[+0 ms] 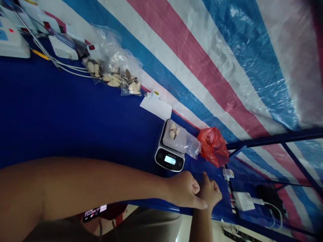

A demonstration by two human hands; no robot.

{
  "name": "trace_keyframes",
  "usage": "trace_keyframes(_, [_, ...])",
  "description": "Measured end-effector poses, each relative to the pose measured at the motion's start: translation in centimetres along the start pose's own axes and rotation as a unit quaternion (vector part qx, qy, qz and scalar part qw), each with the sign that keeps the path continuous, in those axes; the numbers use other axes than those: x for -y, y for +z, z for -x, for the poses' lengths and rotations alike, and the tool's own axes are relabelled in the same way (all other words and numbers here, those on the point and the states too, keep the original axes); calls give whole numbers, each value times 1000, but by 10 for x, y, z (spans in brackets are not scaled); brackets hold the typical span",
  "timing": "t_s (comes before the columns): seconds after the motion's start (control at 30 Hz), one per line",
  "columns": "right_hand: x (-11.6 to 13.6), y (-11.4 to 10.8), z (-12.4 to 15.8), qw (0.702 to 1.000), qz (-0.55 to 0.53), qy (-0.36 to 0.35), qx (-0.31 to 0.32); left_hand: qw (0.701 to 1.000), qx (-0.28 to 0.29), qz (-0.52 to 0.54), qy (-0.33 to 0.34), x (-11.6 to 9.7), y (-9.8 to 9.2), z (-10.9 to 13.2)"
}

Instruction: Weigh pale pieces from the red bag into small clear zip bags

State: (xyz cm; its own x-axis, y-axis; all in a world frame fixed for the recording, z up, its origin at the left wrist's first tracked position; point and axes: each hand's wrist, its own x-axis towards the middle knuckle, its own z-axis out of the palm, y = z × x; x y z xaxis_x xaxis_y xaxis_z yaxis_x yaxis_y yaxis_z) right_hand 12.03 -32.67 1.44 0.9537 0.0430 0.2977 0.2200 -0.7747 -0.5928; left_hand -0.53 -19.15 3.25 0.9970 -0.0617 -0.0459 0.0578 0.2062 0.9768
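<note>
Left hand (185,193) and right hand (210,195): fingers curled, empty. Bag (182,139) on scale (169,158) looks light, limp, slippery; pinch its loose end.

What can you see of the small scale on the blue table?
The scale is a small kitchen type with a dark body and pale flat plate. Its front display is lit, digits too small to read. It sits flat on the blue table. A clear plastic bag holding a few pale pieces lies on the plate and hangs over one side, next to a red bag.
</note>
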Motion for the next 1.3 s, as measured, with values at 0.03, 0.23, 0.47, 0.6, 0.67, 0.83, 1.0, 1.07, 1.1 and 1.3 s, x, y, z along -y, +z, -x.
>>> trace_keyframes(0.03, [2, 2, 4, 998, -58, 30, -14, 999, -20, -25, 7, -1, 1, -1])
trace_keyframes(0.23, [3, 9, 14, 967, -238, 94, -1, 996, 12, -87, 18, 8, -3, -5])
trace_keyframes(0.47, [12, 5, 15, 965, -243, 99, 8, 986, 76, -121, 85, 16, -6, 0])
trace_keyframes(0.6, [19, -1, 17, 960, -254, 112, -21, 994, 84, -65, 21, 14, -6, -6])
trace_keyframes(0.67, [16, -3, 16, 963, -246, 108, -21, 997, 76, -32, -5, 14, -6, -9])
trace_keyframes(0.83, [7, -3, 11, 970, -228, 89, 4, 998, 60, 0, -28, 16, -7, -14])
trace_keyframes(1.0, [9, 5, 12, 959, -264, 105, -7, 997, 53, 48, -22, 16, -7, -14])
trace_keyframes(1.07, [10, 8, 12, 946, -301, 117, -24, 997, 48, 66, -3, 16, -7, -12])
trace_keyframes(1.1, [9, 10, 11, 939, -319, 121, -34, 997, 44, 66, 6, 16, -7, -10])
trace_keyframes(1.3, [7, 9, 11, 950, -279, 122, -69, 998, -27, -42, 47, 7, -2, -2])
